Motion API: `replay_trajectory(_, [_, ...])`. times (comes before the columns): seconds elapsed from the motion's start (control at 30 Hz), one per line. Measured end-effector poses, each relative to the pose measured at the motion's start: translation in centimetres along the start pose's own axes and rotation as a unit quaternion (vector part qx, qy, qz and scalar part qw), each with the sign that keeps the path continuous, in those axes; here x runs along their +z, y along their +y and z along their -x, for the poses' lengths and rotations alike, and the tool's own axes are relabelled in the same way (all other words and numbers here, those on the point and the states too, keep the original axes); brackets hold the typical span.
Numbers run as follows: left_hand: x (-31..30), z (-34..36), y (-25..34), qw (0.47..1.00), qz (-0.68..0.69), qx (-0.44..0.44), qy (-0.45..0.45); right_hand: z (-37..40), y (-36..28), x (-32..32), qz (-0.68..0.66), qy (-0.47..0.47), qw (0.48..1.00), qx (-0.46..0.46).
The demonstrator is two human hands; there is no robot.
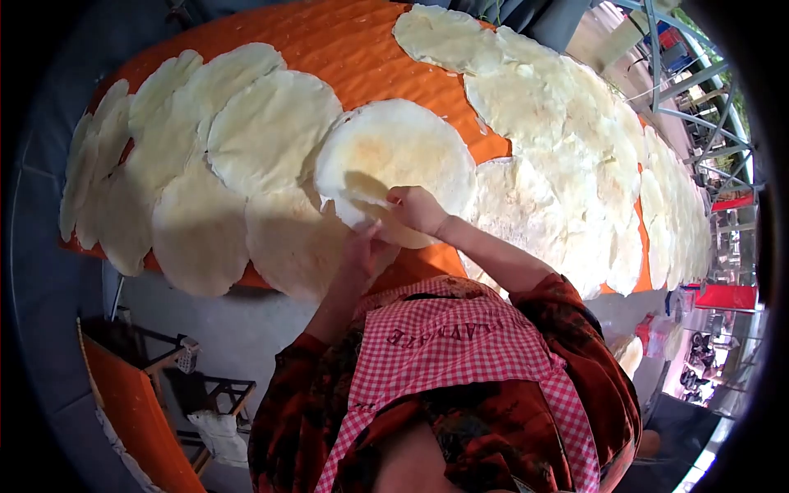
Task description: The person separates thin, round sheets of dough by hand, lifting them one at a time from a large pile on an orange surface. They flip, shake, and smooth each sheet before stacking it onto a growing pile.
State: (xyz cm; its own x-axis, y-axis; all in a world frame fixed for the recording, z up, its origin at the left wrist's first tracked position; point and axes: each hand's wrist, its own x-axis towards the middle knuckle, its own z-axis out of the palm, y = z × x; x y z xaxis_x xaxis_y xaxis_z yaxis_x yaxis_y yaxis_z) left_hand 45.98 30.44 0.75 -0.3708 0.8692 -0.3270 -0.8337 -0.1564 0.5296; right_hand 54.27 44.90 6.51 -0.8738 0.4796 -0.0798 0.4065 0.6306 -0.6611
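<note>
A large round pale flatbread [403,144], lightly browned in the middle, lies at the centre of the orange-covered table. My right hand [417,211] is closed, thumb and fingers pinching the flatbread near its front part, where a fold or tear shows. Just to the left and lower, my left hand [362,249] has its fingertips pressed together at the flatbread's front edge. Shadows from both hands fall across the bread. Another flatbread [279,234] lies partly under my left forearm, and one more flatbread [271,127] sits beside the centre one.
Overlapping flatbreads [559,164] cover the right side of the table, and several more spread over the left. Orange cloth [345,41] shows between them. Below left stand a wooden stool [222,403] and an orange board [131,419]. Metal framework [699,99] rises at the right.
</note>
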Motion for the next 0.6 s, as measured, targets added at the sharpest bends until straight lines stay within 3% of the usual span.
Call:
replay_trajectory(0.07, [-1.2,-0.7,-0.9,0.997,-0.023,-0.006,0.074,-0.3,0.6,1.0,0.139,0.018,0.990,0.016])
replay_trajectory(0.17, [-1.8,-1.0,-1.1,0.987,-0.060,-0.008,0.151,-5.3,4.5,-4.5,0.094,0.048,0.993,0.056])
replay_trajectory(0.2, [-1.9,-0.8,-1.1,0.982,-0.073,-0.010,0.173,-8.6,8.4,-7.1,0.268,0.101,0.957,-0.050])
replay_trajectory(0.23, [-1.7,-0.5,-0.9,0.973,-0.107,-0.026,0.203,-10.1,8.9,-12.1,0.077,0.095,0.992,-0.018])
replay_trajectory(0.27, [-1.4,-0.3,-0.5,0.962,-0.141,-0.041,0.232,-11.6,9.2,-17.1,-0.117,0.105,0.987,0.013])
replay_trajectory(0.3, [-1.1,-0.3,-0.1,0.948,-0.175,-0.053,0.259,-14.9,11.3,-21.7,0.245,0.110,0.961,-0.065])
replay_trajectory(0.33, [-1.3,-0.6,0.0,0.941,-0.194,-0.071,0.267,-15.6,9.6,-25.3,0.314,0.224,0.922,0.040])
replay_trajectory(0.37, [-1.9,-0.9,-0.2,0.933,-0.213,-0.089,0.275,-15.1,7.0,-29.4,0.228,0.180,0.954,0.075])
replay_trajectory(0.4, [-2.4,-1.1,-0.4,0.924,-0.231,-0.108,0.284,-15.4,5.8,-32.2,0.199,0.179,0.963,0.037])
replay_trajectory(0.43, [-2.5,-1.1,-0.6,0.935,-0.207,-0.099,0.272,-14.1,2.0,-33.4,0.186,0.180,0.965,0.038])
replay_trajectory(0.53, [-2.9,-1.1,-0.4,0.958,-0.168,-0.099,0.213,-11.6,-3.7,-31.5,0.323,0.220,0.911,-0.132])
replay_trajectory(0.6, [-1.2,-0.8,-0.4,0.972,-0.074,-0.064,0.214,-8.9,-5.0,-26.4,0.401,0.224,0.876,-0.144])
